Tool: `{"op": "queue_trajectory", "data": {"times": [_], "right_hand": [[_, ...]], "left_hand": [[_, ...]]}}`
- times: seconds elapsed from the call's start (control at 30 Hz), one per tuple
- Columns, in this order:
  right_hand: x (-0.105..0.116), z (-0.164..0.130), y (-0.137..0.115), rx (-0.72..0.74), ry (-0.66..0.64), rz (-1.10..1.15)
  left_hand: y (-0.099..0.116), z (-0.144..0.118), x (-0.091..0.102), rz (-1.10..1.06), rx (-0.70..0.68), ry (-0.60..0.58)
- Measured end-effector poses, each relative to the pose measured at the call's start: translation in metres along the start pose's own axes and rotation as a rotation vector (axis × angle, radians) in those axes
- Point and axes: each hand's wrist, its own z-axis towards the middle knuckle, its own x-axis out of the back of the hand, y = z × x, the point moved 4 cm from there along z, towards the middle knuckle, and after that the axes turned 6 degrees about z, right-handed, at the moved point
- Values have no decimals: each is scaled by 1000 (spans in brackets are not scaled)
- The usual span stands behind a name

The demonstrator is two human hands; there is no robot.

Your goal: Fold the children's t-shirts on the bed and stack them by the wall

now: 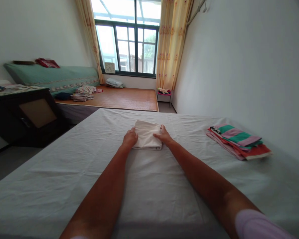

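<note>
A folded white cloth (147,134) lies in the middle of a bed covered with a white sheet (149,186). My left hand (130,137) rests on the cloth's left edge with its fingers curled over it. On the right edge, my right hand (163,135) presses down with the fingers laid flat on top. Both arms stretch forward across the sheet. The cloth lies flat between the two hands.
A stack of folded striped cloths in green, pink and red (238,141) lies on the bed near the right wall. A dark desk (27,114) stands at left. Beyond are a second bed with a bamboo mat (124,98), loose clothes (83,93), a small stool (163,93) and a window.
</note>
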Motion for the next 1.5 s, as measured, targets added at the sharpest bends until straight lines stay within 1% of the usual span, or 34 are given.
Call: {"op": "queue_trajectory", "data": {"times": [0.03,0.07,0.1,0.13,0.2,0.23,0.27,0.3,0.33,0.37,0.4,0.43,0.47,0.5,0.53,0.57,0.6,0.67,0.73,0.8,0.87,0.9,1.0,1.07,1.17,1.2,1.23,1.27,1.37,1.4,1.43,1.5], "right_hand": [[3,-3,-3,-1,-34,58],[8,-5,-6,11,-74,112],[17,-6,-9,32,-122,158],[29,-7,-11,58,-174,189],[61,-8,-14,108,-246,186],[79,-9,-14,125,-222,129],[97,-10,-15,142,-152,35],[112,-12,-16,155,-76,-54],[123,-15,-18,165,2,-139],[129,-21,-21,180,55,-209],[128,-27,-24,202,62,-259],[122,-35,-27,231,23,-290],[112,-44,-30,268,-47,-319],[100,-53,-32,307,-123,-360],[87,-64,-32,343,-194,-407],[76,-73,-32,369,-245,-455],[67,-82,-31,387,-267,-507],[57,-94,-27,404,-256,-592],[52,-101,-22,414,-247,-621],[51,-104,-20,431,-246,-609],[50,-105,-20,457,-249,-593],[49,-106,-20,473,-246,-587],[49,-106,-23,518,-229,-568],[49,-106,-24,542,-213,-530],[49,-104,-24,591,-233,-474],[48,-104,-24,610,-248,-465],[47,-104,-23,626,-261,-462],[46,-104,-23,637,-270,-462],[44,-104,-23,649,-268,-456],[45,-103,-23,649,-262,-448],[45,-103,-23,651,-252,-437],[48,-102,-23,656,-221,-416]], "left_hand": [[4,-2,1,-67,-14,-27],[9,-5,2,-149,-36,-84],[15,-10,3,-247,-65,-178],[23,-16,4,-361,-102,-316],[40,-33,7,-596,-182,-677],[48,-41,10,-672,-213,-836],[53,-46,14,-706,-235,-929],[55,-46,18,-728,-245,-943],[56,-43,21,-755,-241,-879],[53,-37,24,-787,-221,-753],[49,-29,26,-815,-187,-594],[43,-22,26,-824,-148,-441],[37,-17,26,-810,-110,-319],[32,-14,24,-776,-82,-245],[28,-12,20,-728,-70,-219],[27,-11,16,-677,-72,-227],[27,-12,12,-633,-85,-251],[28,-13,5,-575,-121,-292],[31,-12,0,-534,-174,-270],[30,-8,-2,-489,-214,-183],[24,-3,-3,-422,-206,-78],[21,0,-4,-366,-188,-46],[15,3,-7,-150,-144,-11],[16,2,-3,-50,-117,60],[24,-3,5,-7,-87,239],[27,-5,6,0,-88,274],[31,-6,6,8,-93,277],[34,-8,3,16,-101,248],[41,-10,-9,35,-150,59],[43,-10,-12,25,-172,32],[43,-9,-12,-2,-192,46],[38,-5,-9,-92,-204,156]]}}
